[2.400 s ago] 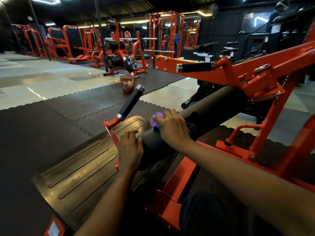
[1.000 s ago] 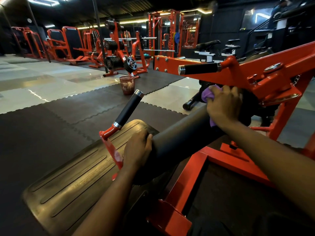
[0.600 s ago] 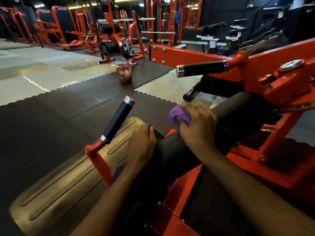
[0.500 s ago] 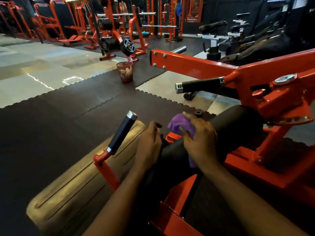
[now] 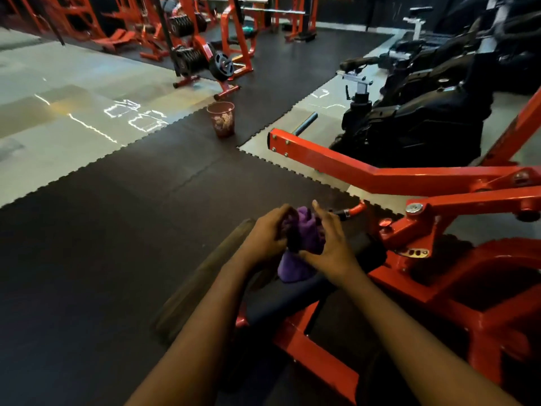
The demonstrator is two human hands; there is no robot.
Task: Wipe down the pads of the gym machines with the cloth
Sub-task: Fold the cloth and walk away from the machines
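Cloth, purple and bunched, sits between your hands just above the black pad of the red machine; your left hand curls its grip round one side, your right hand pinches the other, while a mesh bin stands well beyond.

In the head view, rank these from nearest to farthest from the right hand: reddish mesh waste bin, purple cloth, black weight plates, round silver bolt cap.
1. the purple cloth, gripped in the right hand.
2. the round silver bolt cap, just right, on the orange frame.
3. the reddish mesh waste bin, ahead-left on the floor.
4. the black weight plates, farthest, behind the bin.
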